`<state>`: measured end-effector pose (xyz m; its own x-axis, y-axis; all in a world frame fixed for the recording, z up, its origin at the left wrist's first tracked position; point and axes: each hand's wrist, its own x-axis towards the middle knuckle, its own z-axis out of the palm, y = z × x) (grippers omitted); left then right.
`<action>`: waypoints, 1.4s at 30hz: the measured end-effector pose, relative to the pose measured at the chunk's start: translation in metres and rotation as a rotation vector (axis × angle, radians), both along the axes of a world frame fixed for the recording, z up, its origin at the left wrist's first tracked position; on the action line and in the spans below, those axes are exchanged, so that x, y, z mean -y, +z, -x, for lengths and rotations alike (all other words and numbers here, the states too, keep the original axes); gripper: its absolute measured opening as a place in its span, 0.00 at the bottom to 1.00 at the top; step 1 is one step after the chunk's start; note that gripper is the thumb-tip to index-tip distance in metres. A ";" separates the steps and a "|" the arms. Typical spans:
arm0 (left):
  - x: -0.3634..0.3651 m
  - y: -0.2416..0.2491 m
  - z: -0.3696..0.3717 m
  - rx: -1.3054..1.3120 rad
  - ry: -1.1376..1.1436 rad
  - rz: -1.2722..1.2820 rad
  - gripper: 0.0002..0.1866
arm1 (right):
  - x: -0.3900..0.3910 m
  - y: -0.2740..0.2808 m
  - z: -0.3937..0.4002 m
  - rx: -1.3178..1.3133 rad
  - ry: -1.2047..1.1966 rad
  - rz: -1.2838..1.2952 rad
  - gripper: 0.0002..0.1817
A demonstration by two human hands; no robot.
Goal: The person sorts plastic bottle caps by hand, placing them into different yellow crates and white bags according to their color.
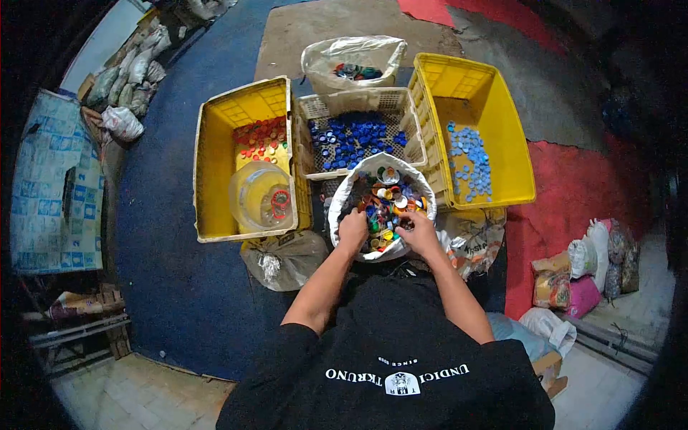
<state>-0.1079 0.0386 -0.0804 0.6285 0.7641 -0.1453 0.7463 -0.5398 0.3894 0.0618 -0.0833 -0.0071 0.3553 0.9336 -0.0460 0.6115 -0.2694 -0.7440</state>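
Note:
A white sack (341, 203) with a rolled rim stands right in front of me, filled with mixed bottle caps (383, 228) in many colours. My left hand (353, 231) is at the sack's left side, fingers curled down against the caps; whatever they hold is hidden. Over the right side of the same heap is my right hand (421, 233), its thumb and fingers apart and touching the caps. Dark blue caps (355, 136) lie in a white perforated crate (308, 107) just beyond the sack.
Red caps (259, 136) and a clear round tub (247, 193) sit in the left yellow crate (208, 158). Light blue caps (469, 161) lie in the right yellow crate (512, 143). Behind stands another white sack (315, 57). Tied bags (287, 261) flank the near sack.

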 end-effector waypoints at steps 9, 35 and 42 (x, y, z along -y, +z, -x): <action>0.001 0.029 0.014 0.372 0.219 0.508 0.16 | -0.001 -0.011 -0.001 -0.934 -0.466 0.025 0.18; 0.035 0.047 0.015 0.241 -0.036 0.612 0.17 | -0.006 -0.031 -0.038 0.173 0.153 0.582 0.20; 0.039 0.042 0.010 0.138 -0.234 0.614 0.19 | -0.009 -0.037 -0.041 0.209 0.010 0.492 0.22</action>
